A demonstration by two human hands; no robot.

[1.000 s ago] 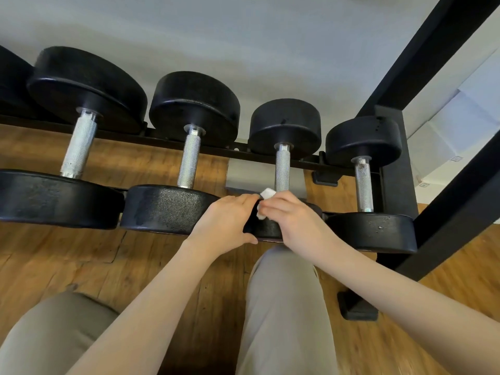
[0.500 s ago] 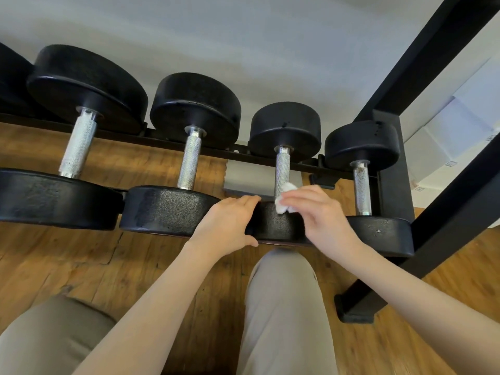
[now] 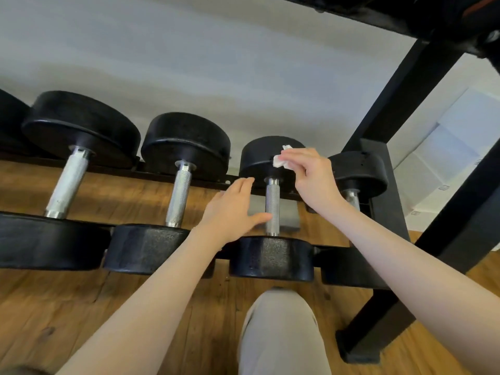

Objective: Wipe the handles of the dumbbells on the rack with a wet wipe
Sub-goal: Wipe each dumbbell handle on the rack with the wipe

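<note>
Several black dumbbells with knurled silver handles lie across the low black rack (image 3: 208,182). My right hand (image 3: 311,177) pinches a small white wet wipe (image 3: 280,159) up by the far head of the third dumbbell (image 3: 270,158), above its handle (image 3: 272,209). My left hand (image 3: 230,209) is flat and open just left of that handle, thumb tip touching or nearly touching it. The second dumbbell's handle (image 3: 180,194) and the big left one's handle (image 3: 67,182) stand bare. My right forearm partly covers the fourth dumbbell (image 3: 357,171).
The rack's black upright (image 3: 392,109) slants up at the right, with an upper shelf (image 3: 405,12) overhead. Wooden floor (image 3: 54,307) lies below, a white wall behind. My knee in beige trousers (image 3: 281,334) sits under the third dumbbell.
My right hand has lifted the wipe from the near head up past the handle to the far head. My left hand left the near head and opened beside the handle. The view has moved closer.
</note>
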